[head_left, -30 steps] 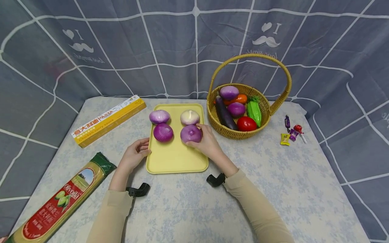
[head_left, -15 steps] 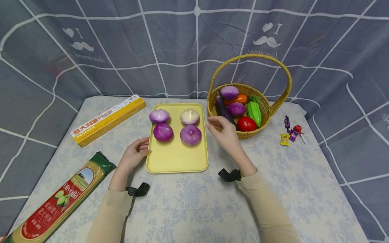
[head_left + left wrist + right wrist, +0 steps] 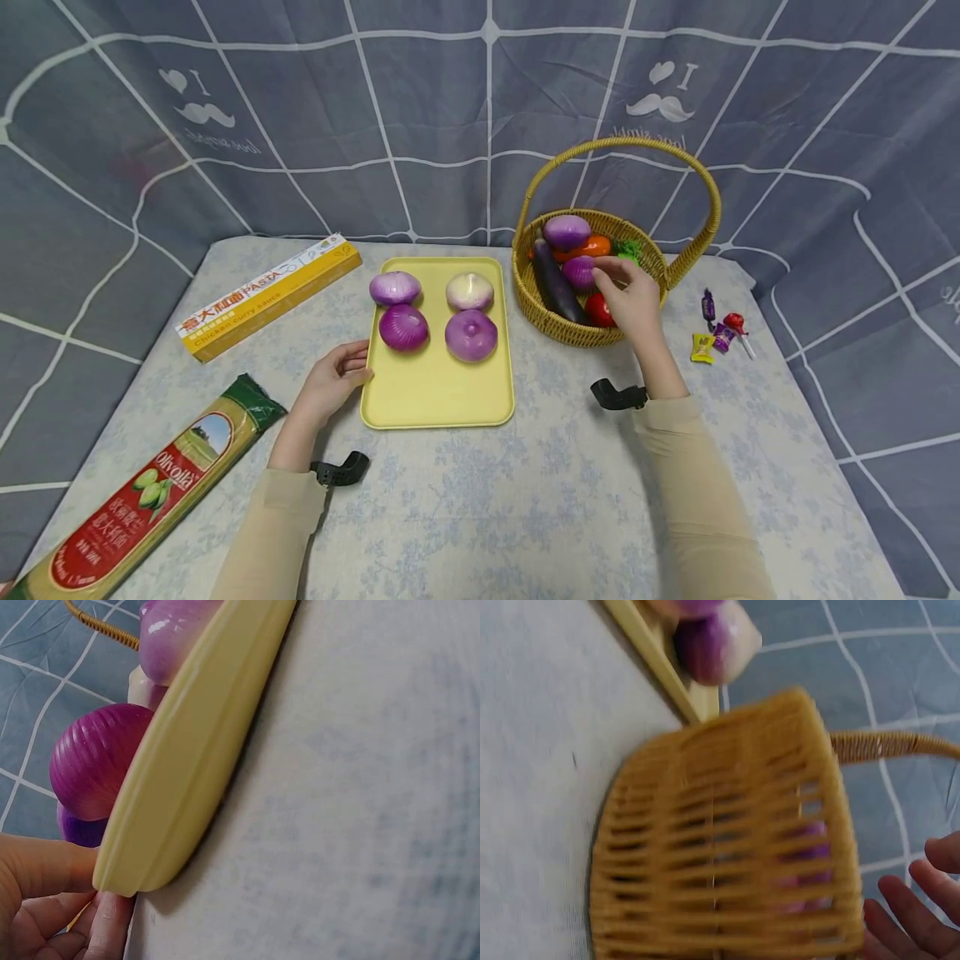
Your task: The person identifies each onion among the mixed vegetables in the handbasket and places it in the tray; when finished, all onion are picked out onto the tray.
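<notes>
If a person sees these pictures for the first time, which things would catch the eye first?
Probably the yellow tray at the middle of the table, with four onions in two rows, the left hand touching its left edge. Next, the wicker basket of colourful vegetables to its right, where the right hand reaches in beside a purple onion.

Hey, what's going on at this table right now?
A person is moving onions from a wicker basket onto a yellow tray. Four onions already sit on the tray in two rows. The right hand is reaching into the basket, fingertips at a purple onion lying among other vegetables, not yet gripping it. The left hand rests against the tray's near left edge, steadying it. Pasta packages lie to the left, sweets to the right.
</notes>
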A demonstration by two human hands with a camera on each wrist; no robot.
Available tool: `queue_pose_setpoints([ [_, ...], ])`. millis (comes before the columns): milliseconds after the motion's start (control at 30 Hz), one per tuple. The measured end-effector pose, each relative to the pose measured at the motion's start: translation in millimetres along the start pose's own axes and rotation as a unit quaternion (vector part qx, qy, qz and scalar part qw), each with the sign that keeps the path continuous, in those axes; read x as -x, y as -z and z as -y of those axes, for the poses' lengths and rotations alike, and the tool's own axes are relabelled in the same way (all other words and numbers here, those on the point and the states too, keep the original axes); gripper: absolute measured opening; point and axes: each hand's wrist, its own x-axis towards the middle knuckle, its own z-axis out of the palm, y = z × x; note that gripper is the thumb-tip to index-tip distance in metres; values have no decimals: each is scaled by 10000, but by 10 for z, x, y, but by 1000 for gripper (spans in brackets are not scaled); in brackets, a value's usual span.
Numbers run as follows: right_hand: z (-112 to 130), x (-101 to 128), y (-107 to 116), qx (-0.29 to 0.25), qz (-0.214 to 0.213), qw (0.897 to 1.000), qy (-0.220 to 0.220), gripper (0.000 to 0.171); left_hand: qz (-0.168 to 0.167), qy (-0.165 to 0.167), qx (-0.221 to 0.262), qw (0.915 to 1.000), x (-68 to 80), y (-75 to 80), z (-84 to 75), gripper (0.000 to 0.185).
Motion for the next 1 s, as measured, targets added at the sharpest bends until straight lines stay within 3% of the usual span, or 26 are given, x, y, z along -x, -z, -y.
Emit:
queue_pose_setpoints([
  [233,-108,-132,48,83,-26,9991,-406,40,19,-15,62,10000,4,1,3,54],
  [1000,-234,-449,-53,678,823,9899,-939,71,-25,30,2,10000,12,-4,-20,54],
])
